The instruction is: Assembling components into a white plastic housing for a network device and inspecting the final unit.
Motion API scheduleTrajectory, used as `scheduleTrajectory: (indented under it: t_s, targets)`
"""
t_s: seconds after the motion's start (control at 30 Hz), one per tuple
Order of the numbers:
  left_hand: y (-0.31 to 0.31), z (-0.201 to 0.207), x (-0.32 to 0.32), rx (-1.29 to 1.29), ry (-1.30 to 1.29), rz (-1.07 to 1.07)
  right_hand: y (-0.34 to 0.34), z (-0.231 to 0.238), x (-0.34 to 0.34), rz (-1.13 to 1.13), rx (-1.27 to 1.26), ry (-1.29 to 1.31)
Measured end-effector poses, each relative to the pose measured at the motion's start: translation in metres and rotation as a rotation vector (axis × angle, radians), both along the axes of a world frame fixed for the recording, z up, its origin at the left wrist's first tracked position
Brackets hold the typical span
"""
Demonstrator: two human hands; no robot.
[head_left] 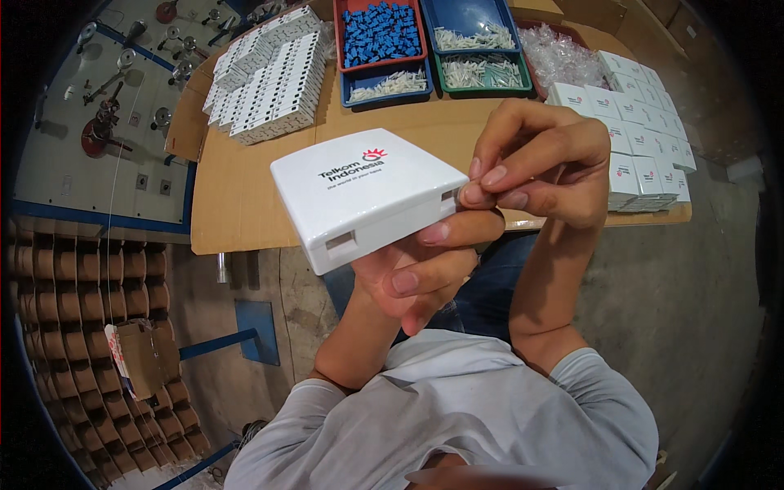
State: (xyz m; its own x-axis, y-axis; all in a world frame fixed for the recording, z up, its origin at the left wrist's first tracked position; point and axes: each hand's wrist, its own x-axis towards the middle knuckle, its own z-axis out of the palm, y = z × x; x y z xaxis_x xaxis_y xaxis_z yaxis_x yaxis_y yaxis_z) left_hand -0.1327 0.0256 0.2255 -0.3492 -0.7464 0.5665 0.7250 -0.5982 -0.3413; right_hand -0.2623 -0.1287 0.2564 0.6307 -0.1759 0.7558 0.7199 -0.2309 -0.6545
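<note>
A white plastic box-shaped housing [322, 184] with a printed top and rectangular openings along its near side is held up over the table's front edge. My left hand [425, 273] grips it from underneath, fingers wrapped against its near right side. At the housing's right corner, beside the smaller opening, the fingertips of my right hand [547, 159] are pinched together. Whether a small part sits between those fingertips is hidden. The housing is tilted, its top facing up.
Cardboard [245, 184] covers the table. At the back stand a red tray [384, 67] of blue pieces, blue trays [388, 100] and a green tray [490, 92] of slim white pieces. White housings are stacked left [273, 82] and right [641, 139], near clear plastic bags [563, 57].
</note>
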Motion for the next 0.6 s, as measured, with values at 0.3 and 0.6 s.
scheduleTrajectory:
  t_s: [0.3,0.6]
  targets:
    - [-0.0008,0.006,0.0026,0.047,-0.083,-0.007,-0.003,-0.001,0.0006,-0.028,-0.032,-0.033]
    - [-0.0016,0.0064,0.0042,0.043,-0.091,-0.001,-0.0037,0.0002,0.0006,-0.033,-0.06,-0.034]
